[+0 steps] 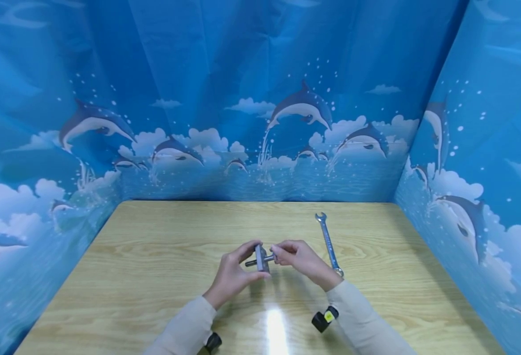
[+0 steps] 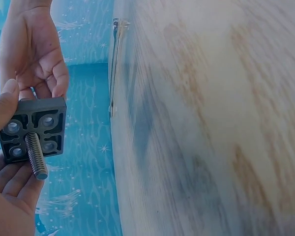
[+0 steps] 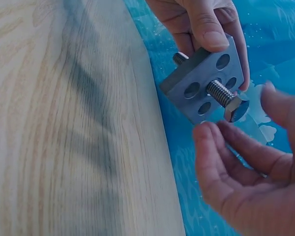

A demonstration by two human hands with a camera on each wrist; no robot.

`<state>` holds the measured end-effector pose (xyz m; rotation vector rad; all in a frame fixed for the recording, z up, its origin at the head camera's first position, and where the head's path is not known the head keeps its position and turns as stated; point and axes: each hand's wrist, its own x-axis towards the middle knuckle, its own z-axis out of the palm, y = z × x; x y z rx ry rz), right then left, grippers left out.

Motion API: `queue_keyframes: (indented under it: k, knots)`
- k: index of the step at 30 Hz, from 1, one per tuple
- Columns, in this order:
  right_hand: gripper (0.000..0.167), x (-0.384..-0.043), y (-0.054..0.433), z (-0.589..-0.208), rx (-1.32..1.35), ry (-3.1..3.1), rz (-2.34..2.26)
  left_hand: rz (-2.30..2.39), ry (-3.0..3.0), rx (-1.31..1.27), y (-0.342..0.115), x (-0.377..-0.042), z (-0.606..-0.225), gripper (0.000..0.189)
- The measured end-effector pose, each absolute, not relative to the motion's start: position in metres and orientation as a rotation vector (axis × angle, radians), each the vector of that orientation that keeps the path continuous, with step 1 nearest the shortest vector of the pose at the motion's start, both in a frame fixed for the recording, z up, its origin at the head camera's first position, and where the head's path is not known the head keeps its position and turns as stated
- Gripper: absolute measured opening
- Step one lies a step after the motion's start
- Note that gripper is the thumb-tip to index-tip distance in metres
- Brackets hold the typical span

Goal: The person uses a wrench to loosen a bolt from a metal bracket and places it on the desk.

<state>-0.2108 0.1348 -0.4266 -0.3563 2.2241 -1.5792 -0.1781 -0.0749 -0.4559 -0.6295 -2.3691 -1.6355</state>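
My left hand grips a square grey metal plate by its edges, tilted up above the table. Round holes lie near its corners, and a hex bolt passes through the middle. The threaded end of the bolt sticks out on the ribbed side, seen in the left wrist view. On the other side, the bolt's head stands off from the plate with thread showing between. My right hand is at that head, its thumb and bent fingers spread around it with a gap showing in the right wrist view.
A combination wrench lies on the wood-grain table, just beyond my right wrist. Blue dolphin-print sheets hang behind the table and along both sides. Each sleeve has a small black device at the wrist.
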Motion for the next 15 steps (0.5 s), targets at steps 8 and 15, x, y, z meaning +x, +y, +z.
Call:
queue_keyframes:
  k: [8,15]
  knots:
    - [0.065,-0.211,0.1356,-0.4308,-0.322,2.092,-1.492,-1.59,-2.386,-0.643,-0.0721,-0.1779,-0.4574,0.074]
    - [0.051,-0.2114,0.1359,-0.4295,-0.345,2.117,-1.491,-1.627,-2.378,-0.638,-0.0702,-0.1775,-0.4572,0.073]
